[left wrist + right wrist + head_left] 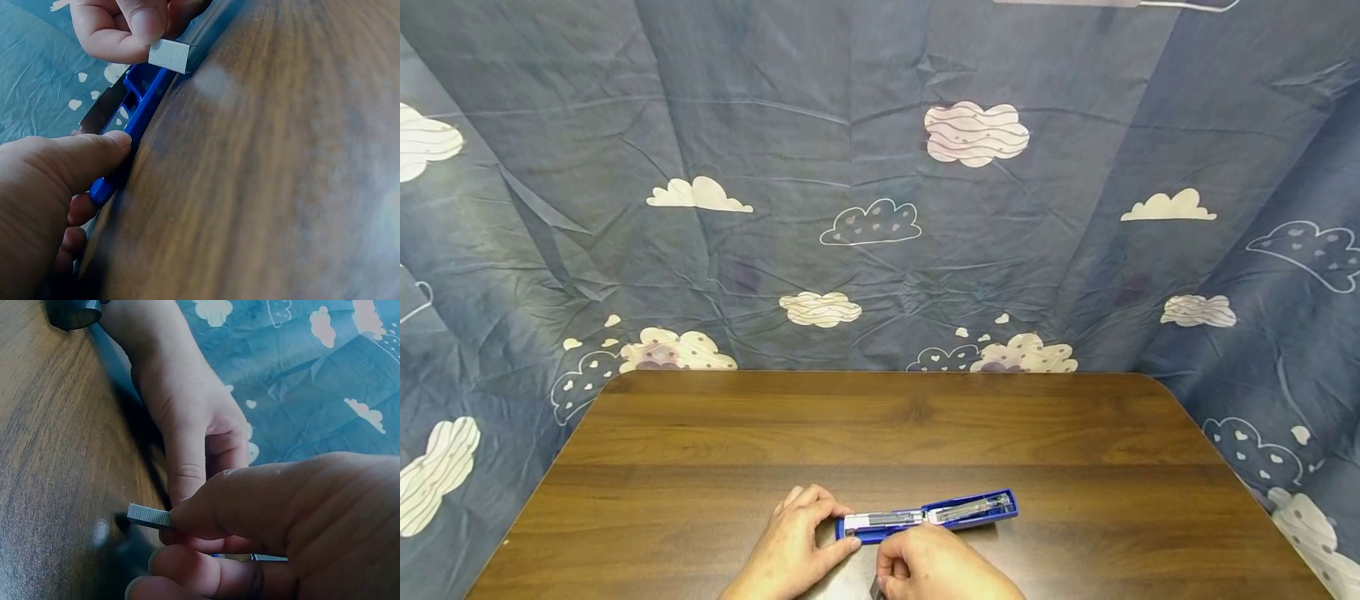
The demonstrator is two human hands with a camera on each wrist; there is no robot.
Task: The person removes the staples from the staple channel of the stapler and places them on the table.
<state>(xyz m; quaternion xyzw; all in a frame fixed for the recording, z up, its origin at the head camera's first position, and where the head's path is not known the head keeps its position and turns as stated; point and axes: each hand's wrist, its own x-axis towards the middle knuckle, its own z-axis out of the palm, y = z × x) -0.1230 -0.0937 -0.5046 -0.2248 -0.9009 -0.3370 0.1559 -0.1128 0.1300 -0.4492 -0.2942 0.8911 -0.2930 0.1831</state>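
A blue stapler (895, 533) lies opened out flat on the table, its metal magazine and inner parts facing up. My left hand (793, 542) holds its left end, thumb on the near side and fingers on the far side. In the left wrist view the thumb presses the blue base (147, 109). Close in front of the stapler, my right hand (936, 562) pinches a short strip of staples (149, 516) between thumb and fingers. The same grey strip (170, 56) sticks out from the fingertips in the left wrist view, apart from the stapler.
The brown wooden table (700, 442) stretches away to a rounded far edge. Behind and beside it hangs a blue-grey cloth (775, 167) with white clouds. A dark band (75, 314) sits around the left wrist.
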